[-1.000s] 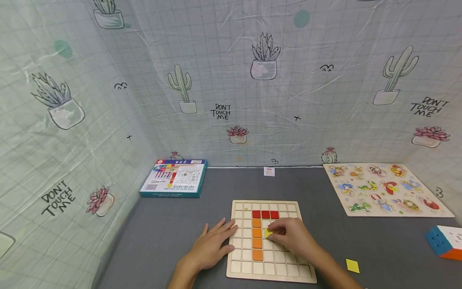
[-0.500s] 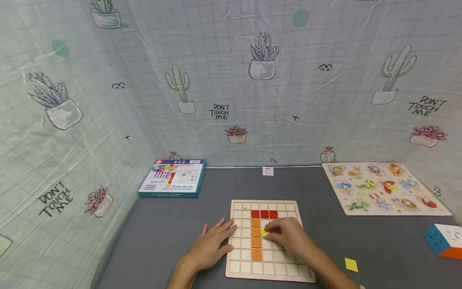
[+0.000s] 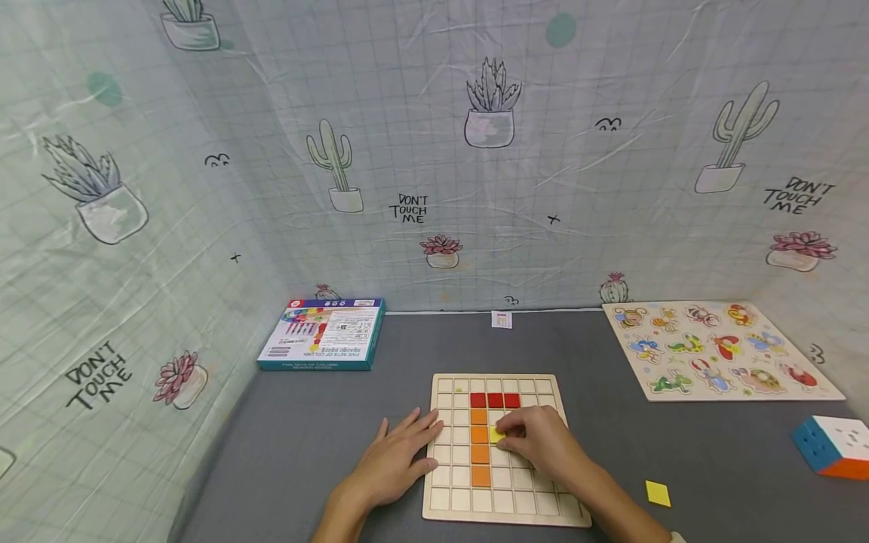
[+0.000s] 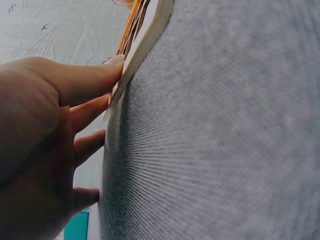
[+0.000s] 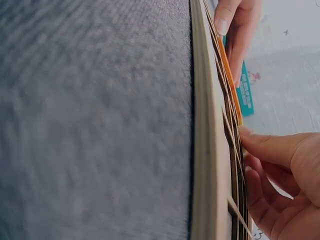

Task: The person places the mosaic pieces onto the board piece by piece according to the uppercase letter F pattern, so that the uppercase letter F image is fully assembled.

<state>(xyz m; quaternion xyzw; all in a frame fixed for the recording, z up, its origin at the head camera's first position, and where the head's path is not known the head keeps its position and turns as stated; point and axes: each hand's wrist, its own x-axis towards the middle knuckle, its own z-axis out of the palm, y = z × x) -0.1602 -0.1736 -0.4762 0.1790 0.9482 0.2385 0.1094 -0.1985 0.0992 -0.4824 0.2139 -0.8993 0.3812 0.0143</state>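
Observation:
A wooden grid board (image 3: 512,509) lies on the grey table. Three red tiles (image 3: 495,400) form a short row in it, and several orange tiles (image 3: 480,434) run down in a column below the leftmost red one. My right hand (image 3: 543,441) pinches a yellow square tile (image 3: 496,435) between thumb and fingers, right beside the orange column; the fingers partly cover it. Seen from the right wrist, the thumb (image 5: 267,147) is low at the board's surface. With fingers spread, my left hand (image 3: 394,464) rests at the board's left edge; its thumb (image 4: 95,80) touches the rim.
Another yellow tile (image 3: 658,493) lies on the table right of the board. Farther right are a cube puzzle (image 3: 831,449) and a wooden insect puzzle board (image 3: 723,351). A flat teal box (image 3: 322,335) lies at the back left, and a small paper label (image 3: 502,320) at the back.
My right hand has moved slightly left, bringing the yellow tile up against the orange column. The left hand has stayed at the board's edge. The head view has shifted a little.

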